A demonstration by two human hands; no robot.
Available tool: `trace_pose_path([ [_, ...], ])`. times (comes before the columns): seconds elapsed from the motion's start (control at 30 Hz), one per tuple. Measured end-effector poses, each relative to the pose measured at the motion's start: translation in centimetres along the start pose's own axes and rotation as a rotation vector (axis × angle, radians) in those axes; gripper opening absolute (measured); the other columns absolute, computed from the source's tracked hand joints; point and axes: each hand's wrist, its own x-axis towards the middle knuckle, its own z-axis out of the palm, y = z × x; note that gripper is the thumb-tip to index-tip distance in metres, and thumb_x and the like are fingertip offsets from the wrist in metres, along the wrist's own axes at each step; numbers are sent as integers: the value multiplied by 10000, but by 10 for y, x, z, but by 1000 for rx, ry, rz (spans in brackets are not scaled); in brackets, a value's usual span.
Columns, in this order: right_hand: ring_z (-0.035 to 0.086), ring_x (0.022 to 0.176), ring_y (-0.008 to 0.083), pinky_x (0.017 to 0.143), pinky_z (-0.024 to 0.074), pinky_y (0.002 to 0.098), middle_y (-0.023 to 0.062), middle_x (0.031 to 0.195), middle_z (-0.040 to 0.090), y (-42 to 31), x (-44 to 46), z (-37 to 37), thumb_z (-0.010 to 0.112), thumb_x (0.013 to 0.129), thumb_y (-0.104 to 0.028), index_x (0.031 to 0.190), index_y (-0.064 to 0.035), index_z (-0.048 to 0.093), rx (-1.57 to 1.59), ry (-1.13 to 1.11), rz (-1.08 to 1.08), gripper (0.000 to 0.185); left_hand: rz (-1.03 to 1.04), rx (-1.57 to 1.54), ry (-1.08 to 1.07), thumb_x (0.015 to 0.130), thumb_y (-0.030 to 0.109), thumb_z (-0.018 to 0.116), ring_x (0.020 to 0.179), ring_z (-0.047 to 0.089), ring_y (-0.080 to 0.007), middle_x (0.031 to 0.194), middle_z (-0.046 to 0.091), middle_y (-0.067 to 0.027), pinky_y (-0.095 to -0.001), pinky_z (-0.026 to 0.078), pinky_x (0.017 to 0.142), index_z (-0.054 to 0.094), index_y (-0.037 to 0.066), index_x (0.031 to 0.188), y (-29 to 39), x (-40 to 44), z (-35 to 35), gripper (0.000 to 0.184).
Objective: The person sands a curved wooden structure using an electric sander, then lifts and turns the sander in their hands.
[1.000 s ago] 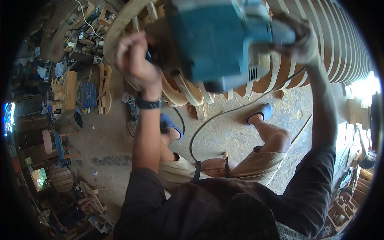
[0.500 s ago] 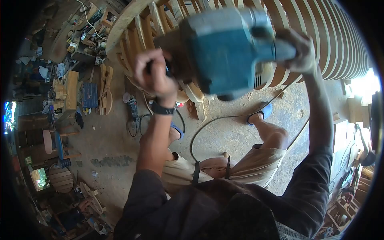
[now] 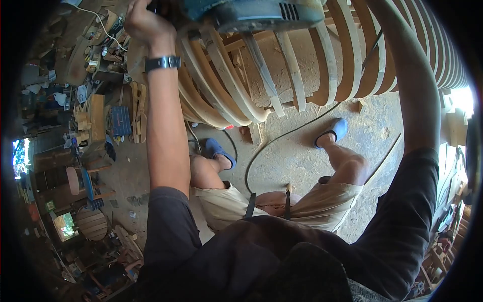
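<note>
A teal power tool (image 3: 266, 16) is at the top edge, over the curved wooden ribs (image 3: 297, 70) of a large frame, and its upper part is cut off. My left hand (image 3: 148, 25), with a dark watch on the wrist, is closed around the tool's black front knob at the top left. The right forearm reaches up past the top edge, so my right hand is out of view. Whether the tool touches the ribs cannot be made out.
A dark cord (image 3: 282, 133) curves over the dusty floor between my feet in blue clogs. A blue case (image 3: 119, 121), wooden pieces and cluttered shelves stand at the left. A thin stick (image 3: 386, 157) lies on the floor at the right.
The power tool and both arms have moved up, away from my body, and more of the ribs shows. My right hand has left the view.
</note>
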Motion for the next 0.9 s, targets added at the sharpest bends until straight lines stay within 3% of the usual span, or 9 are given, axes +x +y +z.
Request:
trace_pose_path([
  [0.13, 654, 656, 223, 637, 507, 336, 138, 758, 675, -24, -29, -21, 812, 654, -245, 908, -19, 650, -70, -99, 61, 377, 10, 95, 279, 769, 27, 573, 680, 611, -210, 722, 625, -123, -289, 475, 580, 649, -9, 746, 35, -72, 26, 88],
  [0.23, 676, 883, 270, 777, 535, 319, 143, 947, 686, 33, -89, -8, 821, 656, -151, 1100, -15, 638, 284, -186, -117, 499, 680, 970, 97, 750, -55, 600, 675, 589, -217, 808, 618, -132, -318, 479, 605, 588, 1, 746, 38, -125, 10, 57],
  [0.27, 669, 796, 275, 708, 526, 337, 139, 893, 670, 12, -94, -16, 826, 634, -174, 1057, -13, 635, 215, -228, -139, 492, 790, 1082, 61, 745, -75, 613, 673, 584, -221, 844, 617, -136, -326, 478, 613, 569, 3, 762, 47, -149, 17, 90],
  [0.33, 624, 618, 292, 572, 488, 378, 125, 749, 601, -11, -104, -24, 819, 590, -207, 939, -4, 608, 111, -237, -344, 455, 781, 1091, 4, 784, 17, 614, 657, 579, -215, 897, 619, -143, -326, 470, 622, 568, 5, 815, 55, -191, 16, 56],
  [0.4, 629, 588, 265, 557, 512, 372, 80, 684, 600, -28, -118, -33, 838, 621, -225, 932, -66, 649, 135, -301, -339, 397, 67, 195, 332, 815, 102, 578, 653, 582, -200, 881, 619, -131, -306, 463, 627, 569, 7, 826, 38, -244, 11, 96],
  [0.47, 535, 515, 271, 487, 402, 385, 83, 626, 487, -32, -137, -23, 772, 592, -179, 872, -17, 572, 151, -239, -419, 380, 148, 327, 265, 846, 102, 541, 665, 567, -191, 849, 602, -121, -316, 472, 620, 559, 5, 852, 40, -268, 10, 99],
  [0.7, 541, 517, 264, 491, 401, 373, 77, 623, 499, -30, -131, -12, 758, 577, -135, 841, -25, 556, 111, -186, -404, 350, 340, 579, 297, 838, 47, 509, 666, 591, -195, 857, 607, -117, -317, 475, 646, 595, -4, 843, 46, -247, 12, 100],
  [0.73, 634, 578, 248, 532, 504, 355, 65, 672, 580, -31, -120, -19, 857, 611, -243, 917, -55, 622, 49, -218, -408, 430, 339, 584, 294, 838, 47, 509, 666, 591, -195, 857, 607, -117, -317, 475, 646, 595, -4, 843, 44, -234, 8, 100],
  [0.9, 696, 739, 241, 652, 549, 341, 132, 832, 672, -6, -78, -1, 886, 647, -299, 1061, -27, 625, 37, -148, -184, 560, 670, 917, 168, 828, -24, 513, 693, 596, -201, 827, 626, -98, -325, 477, 653, 619, -22, 775, 33, -134, -8, 119],
])
